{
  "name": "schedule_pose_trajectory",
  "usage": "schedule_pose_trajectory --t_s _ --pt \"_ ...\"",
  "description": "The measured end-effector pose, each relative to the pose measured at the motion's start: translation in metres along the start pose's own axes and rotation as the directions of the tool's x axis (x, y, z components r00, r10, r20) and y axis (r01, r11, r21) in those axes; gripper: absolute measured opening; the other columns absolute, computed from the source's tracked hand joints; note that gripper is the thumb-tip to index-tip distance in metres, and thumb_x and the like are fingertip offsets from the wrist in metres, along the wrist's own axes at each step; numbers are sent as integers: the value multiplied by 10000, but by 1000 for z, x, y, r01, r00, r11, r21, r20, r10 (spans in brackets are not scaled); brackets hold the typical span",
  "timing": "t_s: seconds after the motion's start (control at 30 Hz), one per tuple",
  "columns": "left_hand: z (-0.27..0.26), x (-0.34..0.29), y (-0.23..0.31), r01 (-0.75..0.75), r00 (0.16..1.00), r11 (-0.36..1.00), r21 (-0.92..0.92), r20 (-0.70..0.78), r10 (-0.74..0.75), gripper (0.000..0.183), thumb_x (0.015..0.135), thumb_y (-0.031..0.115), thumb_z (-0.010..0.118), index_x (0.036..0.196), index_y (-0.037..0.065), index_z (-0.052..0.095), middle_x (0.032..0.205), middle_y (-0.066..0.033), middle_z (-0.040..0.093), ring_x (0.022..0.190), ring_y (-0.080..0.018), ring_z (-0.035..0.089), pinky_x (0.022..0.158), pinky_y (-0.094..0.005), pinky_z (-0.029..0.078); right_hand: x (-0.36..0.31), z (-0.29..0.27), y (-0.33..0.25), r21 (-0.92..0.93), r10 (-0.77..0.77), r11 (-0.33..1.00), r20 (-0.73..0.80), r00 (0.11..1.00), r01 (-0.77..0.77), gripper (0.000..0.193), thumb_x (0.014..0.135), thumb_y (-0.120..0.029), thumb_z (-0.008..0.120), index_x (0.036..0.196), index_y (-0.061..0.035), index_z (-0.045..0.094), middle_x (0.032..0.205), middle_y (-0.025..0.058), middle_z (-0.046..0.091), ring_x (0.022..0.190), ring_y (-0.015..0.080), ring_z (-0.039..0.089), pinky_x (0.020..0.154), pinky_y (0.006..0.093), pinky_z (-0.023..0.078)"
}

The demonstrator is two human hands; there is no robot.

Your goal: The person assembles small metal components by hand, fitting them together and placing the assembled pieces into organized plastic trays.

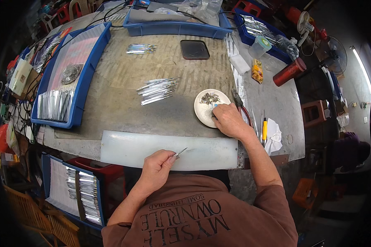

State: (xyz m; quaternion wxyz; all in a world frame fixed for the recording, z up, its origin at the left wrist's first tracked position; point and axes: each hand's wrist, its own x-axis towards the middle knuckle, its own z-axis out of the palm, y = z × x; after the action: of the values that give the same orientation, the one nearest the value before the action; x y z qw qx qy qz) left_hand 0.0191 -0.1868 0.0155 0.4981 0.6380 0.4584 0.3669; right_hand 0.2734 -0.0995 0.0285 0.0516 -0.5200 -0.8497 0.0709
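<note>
My left hand [157,165] is closed around a slim, pointed metal piece [181,151], held over the pale board [123,146] at the table's near edge. Its tip points away and to the right. At the rim of a cream bowl [200,115], my right hand [228,118] has its fingers pinched together. Something small and bluish shows by the fingertips, too small to name. Small metal parts [210,98] lie in the bowl's far half. Left of the bowl, a loose pile of thin silvery metal strips [157,90] rests on the table.
Farther back lie a smaller bundle of strips [141,49] and a black tray [194,49]. Blue trays [83,88] stand left and behind. Right of the bowl are red-handled pliers [245,113], a yellow-handled tool [264,129], crumpled tissue [273,138] and a red cylinder [289,72].
</note>
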Motion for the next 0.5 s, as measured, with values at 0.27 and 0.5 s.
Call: schedule_pose_trajectory --t_s 0.27,0.5 --pt "2 -2 0 3 1000 1000 18 12 -3 96 809 40 511 836 -21 581 713 -70 563 632 -116 500 571 -228 399 1 7 2 -3 -11 1000 11 1000 11 59 683 -59 492 707 -11 515 731 141 546 769 294 527 710 393 357" --pt "1 -5 1 -27 1000 999 21 4 27 101 811 45 512 842 -23 579 703 -66 556 622 -113 491 557 -225 390 -2 6 1 45 -24 999 2 1000 24 99 684 -71 536 736 -16 472 746 148 529 766 315 509 695 401 344"
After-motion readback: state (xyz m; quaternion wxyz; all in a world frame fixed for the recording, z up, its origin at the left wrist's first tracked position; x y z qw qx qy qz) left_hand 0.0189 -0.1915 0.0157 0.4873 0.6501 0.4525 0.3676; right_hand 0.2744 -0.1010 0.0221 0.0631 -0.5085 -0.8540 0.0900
